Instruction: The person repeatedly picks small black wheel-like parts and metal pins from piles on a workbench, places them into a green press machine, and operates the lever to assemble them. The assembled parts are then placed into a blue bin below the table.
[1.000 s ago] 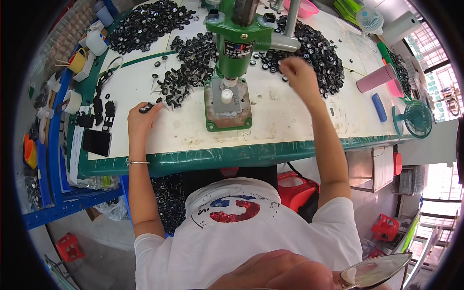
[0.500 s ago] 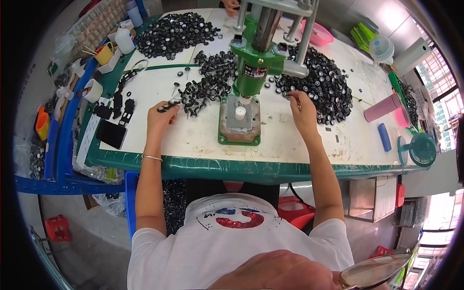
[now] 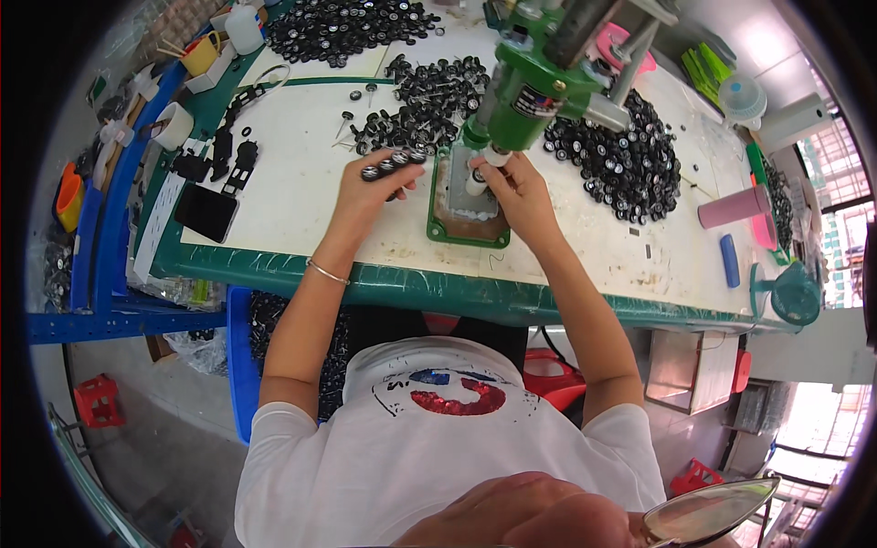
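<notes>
My left hand (image 3: 370,187) is closed around a row of several small black round parts (image 3: 395,163) with silver centres, just left of the green hand press (image 3: 523,105). My right hand (image 3: 521,196) reaches in under the press ram. Its thumb and fingers pinch a similar black round part at the top of the white post (image 3: 475,186), which stands on the press's metal base (image 3: 461,228). My fingers partly cover this part, so whether it is seated on the post I cannot tell. Beside my left hand lies a pile of black parts with thin metal pins (image 3: 429,110).
A heap of black round parts (image 3: 630,164) lies right of the press, another heap (image 3: 343,32) at the back left. Around the table stand a pink cylinder (image 3: 734,206), a blue bar (image 3: 729,260), a small green fan (image 3: 795,288), a phone (image 3: 206,212) and a white mug (image 3: 174,126).
My right hand has moved left from the right-hand heap to the white post under the press. My left hand has come from beside the pinned parts toward the press, its row of parts now showing.
</notes>
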Demonstrator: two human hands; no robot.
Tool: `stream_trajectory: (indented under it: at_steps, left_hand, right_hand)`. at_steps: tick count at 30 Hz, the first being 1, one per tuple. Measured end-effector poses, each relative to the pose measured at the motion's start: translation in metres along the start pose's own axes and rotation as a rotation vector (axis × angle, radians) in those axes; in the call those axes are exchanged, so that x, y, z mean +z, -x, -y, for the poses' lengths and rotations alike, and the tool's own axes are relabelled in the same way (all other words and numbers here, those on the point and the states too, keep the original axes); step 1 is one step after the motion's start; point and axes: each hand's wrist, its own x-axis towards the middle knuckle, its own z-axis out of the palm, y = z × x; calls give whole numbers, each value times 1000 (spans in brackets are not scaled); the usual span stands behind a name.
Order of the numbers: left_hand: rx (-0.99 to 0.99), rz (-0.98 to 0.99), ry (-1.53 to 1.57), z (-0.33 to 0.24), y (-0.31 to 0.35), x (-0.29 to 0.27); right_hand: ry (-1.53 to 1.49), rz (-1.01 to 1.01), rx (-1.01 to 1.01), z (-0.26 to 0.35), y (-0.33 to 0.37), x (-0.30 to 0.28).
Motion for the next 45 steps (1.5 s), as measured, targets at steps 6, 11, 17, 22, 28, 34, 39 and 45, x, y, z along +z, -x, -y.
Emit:
stream_trajectory:
  at_steps: [6, 11, 17, 22, 28, 34, 39, 45]
  left_hand:
    - [152, 157, -81, -10, -5, 32]
    - [395, 180, -135, -2, -15, 47]
    - [414, 183, -141, -3, -24, 56]
    - [415, 235, -32, 0, -31, 60]
    - [377, 229, 88, 11, -35, 61]
    - [314, 314, 130, 12, -41, 63]
    - [312, 306, 120, 8, -41, 62]
    - [288, 297, 78, 4, -36, 61]
  right_hand:
    - [-27, -18, 55, -5, 5, -2]
    - [-201, 63, 267, -14, 4, -15]
    - [-282, -107, 180, -3, -2, -36]
    - [-369, -212, 28, 19, -21, -106]
    - [-734, -59, -209, 110, -96, -141]
    - [-587, -42, -248, 154, -189, -181]
    - [-832, -144, -314, 157, -173, -163]
    - [-399, -464, -676, 198, -100, -106]
